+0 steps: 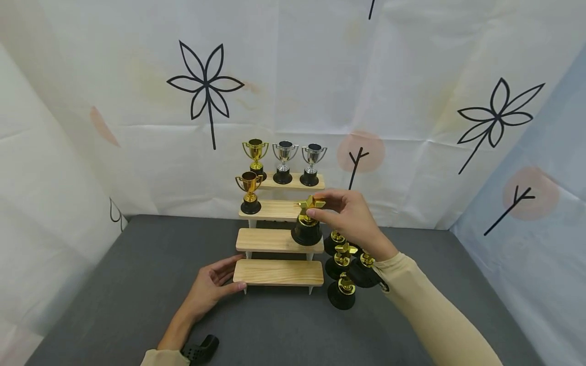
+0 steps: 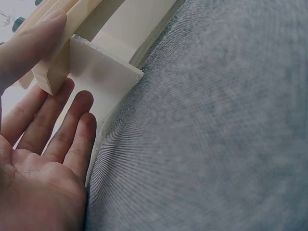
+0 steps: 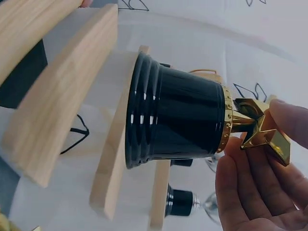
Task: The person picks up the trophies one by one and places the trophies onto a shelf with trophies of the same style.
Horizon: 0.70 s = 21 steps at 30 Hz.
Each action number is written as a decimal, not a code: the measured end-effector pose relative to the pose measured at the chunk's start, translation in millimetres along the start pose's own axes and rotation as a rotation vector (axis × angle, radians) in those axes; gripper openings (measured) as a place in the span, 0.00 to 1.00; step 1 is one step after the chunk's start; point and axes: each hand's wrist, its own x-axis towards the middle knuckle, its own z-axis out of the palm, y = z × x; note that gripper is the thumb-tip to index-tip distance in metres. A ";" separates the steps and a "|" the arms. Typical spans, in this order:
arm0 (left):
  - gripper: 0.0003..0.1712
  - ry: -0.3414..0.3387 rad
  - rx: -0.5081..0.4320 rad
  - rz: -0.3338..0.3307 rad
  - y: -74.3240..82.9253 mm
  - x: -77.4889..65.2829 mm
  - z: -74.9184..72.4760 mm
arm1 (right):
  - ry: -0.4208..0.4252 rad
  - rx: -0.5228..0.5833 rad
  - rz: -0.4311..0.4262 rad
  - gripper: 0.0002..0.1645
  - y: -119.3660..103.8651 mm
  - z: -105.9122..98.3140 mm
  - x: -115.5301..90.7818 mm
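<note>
My right hand (image 1: pixel 350 216) pinches the gold star top of a star trophy (image 1: pixel 306 230) between thumb and fingers. The trophy's black base hangs over the right part of the stand, in front of its second-highest step; the right wrist view shows that base (image 3: pixel 180 110) apart from the planks. At the lower left, my left hand (image 1: pixel 211 287) holds the end of the lowest plank of the wooden step stand (image 1: pixel 278 273). In the left wrist view, its thumb (image 2: pixel 33 41) lies on one side of the plank and fingertips touch the other.
Two silver cups (image 1: pixel 284 161) and a gold cup (image 1: pixel 256 152) stand on the top step. A bronze-gold cup (image 1: pixel 250 192) is at the left of the step below. Several star trophies (image 1: pixel 342 294) crowd the grey table (image 1: pixel 274 330) right of the stand. Patterned cloth (image 1: pixel 311 76) hangs behind.
</note>
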 end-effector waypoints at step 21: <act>0.42 -0.004 -0.005 0.013 -1.4 0.1 -1.3 | 0.016 0.053 0.071 0.24 8.6 37.6 70.0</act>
